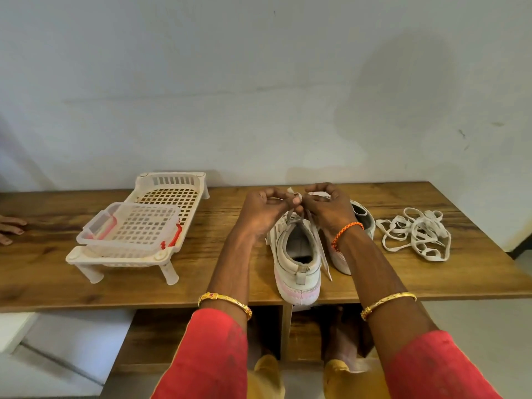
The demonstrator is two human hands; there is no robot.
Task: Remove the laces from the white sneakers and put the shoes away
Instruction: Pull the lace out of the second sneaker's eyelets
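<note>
Both hands, left hand (266, 210) and right hand (325, 208), pinch the lace (312, 226) above the white shoe (298, 260). A loose lace pile (414, 233) lies right of the shoe, a plastic rack (138, 226) left.

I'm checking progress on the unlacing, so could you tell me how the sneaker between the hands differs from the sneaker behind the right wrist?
The near sneaker still carries a lace, which the left hand and right hand pinch; the far sneaker shows none, though it is mostly hidden. The near sneaker stands upright, heel toward the camera, at the table edge; the far sneaker sits farther back, beside the loose lace. Both are white.
</note>
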